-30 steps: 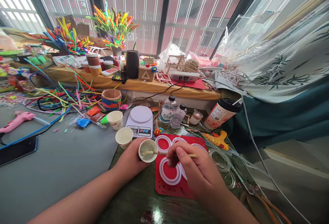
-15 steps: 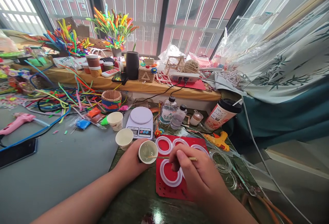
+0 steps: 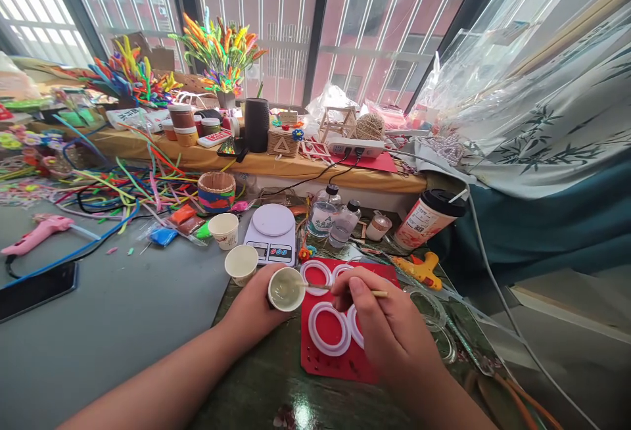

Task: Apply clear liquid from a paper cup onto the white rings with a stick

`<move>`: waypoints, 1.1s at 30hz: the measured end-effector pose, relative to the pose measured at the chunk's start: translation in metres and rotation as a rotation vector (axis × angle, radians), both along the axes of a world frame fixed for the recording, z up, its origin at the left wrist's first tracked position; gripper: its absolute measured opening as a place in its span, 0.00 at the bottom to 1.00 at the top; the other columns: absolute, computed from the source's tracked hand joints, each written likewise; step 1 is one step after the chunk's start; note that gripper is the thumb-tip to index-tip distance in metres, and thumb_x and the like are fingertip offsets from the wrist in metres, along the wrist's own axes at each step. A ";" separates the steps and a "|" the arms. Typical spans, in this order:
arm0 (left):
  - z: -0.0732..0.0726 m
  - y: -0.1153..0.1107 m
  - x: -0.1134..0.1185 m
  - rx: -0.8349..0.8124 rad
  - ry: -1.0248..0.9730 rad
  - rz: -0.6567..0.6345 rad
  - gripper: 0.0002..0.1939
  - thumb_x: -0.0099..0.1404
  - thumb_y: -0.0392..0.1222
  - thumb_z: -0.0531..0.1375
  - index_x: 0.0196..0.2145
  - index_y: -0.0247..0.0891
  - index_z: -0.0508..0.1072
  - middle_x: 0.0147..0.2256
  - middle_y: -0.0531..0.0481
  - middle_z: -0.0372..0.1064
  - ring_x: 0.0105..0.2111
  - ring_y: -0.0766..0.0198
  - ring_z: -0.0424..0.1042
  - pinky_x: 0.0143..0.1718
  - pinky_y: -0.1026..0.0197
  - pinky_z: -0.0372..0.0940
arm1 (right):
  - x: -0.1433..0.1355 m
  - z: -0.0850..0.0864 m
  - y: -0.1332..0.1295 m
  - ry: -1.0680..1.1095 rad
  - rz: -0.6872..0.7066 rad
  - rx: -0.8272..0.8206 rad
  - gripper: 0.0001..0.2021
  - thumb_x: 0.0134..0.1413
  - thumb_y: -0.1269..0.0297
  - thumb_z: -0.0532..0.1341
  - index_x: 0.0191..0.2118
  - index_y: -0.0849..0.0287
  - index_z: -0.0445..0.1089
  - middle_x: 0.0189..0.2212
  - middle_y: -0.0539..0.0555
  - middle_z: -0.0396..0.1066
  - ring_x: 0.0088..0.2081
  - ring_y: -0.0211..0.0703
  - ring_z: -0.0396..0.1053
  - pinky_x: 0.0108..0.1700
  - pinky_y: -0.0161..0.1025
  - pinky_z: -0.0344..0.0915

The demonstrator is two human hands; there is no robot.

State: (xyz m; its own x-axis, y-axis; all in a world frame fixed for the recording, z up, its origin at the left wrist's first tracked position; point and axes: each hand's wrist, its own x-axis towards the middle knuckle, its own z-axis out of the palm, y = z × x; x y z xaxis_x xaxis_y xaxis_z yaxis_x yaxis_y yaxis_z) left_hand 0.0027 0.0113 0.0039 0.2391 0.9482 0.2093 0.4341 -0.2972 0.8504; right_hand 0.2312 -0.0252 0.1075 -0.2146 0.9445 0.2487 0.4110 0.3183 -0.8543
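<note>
My left hand (image 3: 255,304) is wrapped around a paper cup (image 3: 286,290) that is tilted toward me, with cloudy, clear liquid in it. Between the thumb and fingers of my right hand (image 3: 377,308) is a thin wooden stick (image 3: 320,286); its far end reaches over the cup's rim into the liquid. Under my right hand lies a red mat (image 3: 323,372) bearing several white ring-shaped molds (image 3: 329,329), some partly covered by the hand. Two more paper cups, a nearer one (image 3: 241,264) and a farther one (image 3: 224,230), stand beyond my left hand.
A digital kitchen scale (image 3: 271,234) stands behind the cups, beside two clear bottles (image 3: 324,214). To the right are a yellow glue gun (image 3: 419,269) and a lidded drink cup (image 3: 428,219). A pink glue gun (image 3: 39,234) and a phone (image 3: 39,288) lie at left.
The stick has shifted within the cup, and my right hand has moved slightly right. My left hand keeps its hold on the cup. The whole view has shifted a little.
</note>
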 end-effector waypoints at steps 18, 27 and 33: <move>-0.003 0.000 -0.001 -0.007 0.015 -0.007 0.22 0.62 0.35 0.70 0.54 0.44 0.77 0.53 0.46 0.81 0.53 0.48 0.80 0.58 0.47 0.74 | 0.003 0.002 0.002 0.015 -0.058 -0.095 0.22 0.77 0.52 0.50 0.36 0.55 0.75 0.29 0.53 0.75 0.33 0.48 0.74 0.37 0.42 0.67; -0.003 0.000 0.000 -0.003 0.018 -0.004 0.22 0.62 0.35 0.71 0.53 0.44 0.78 0.53 0.46 0.82 0.52 0.48 0.80 0.57 0.47 0.75 | 0.003 0.001 0.001 0.016 -0.014 -0.088 0.21 0.78 0.54 0.50 0.36 0.55 0.75 0.29 0.54 0.76 0.34 0.49 0.75 0.38 0.42 0.68; -0.004 0.000 -0.001 -0.014 0.001 -0.020 0.23 0.62 0.35 0.70 0.54 0.45 0.77 0.54 0.46 0.81 0.53 0.48 0.79 0.58 0.46 0.74 | 0.004 0.000 0.004 0.036 -0.016 -0.121 0.23 0.78 0.52 0.51 0.35 0.55 0.75 0.29 0.54 0.77 0.33 0.48 0.75 0.36 0.42 0.68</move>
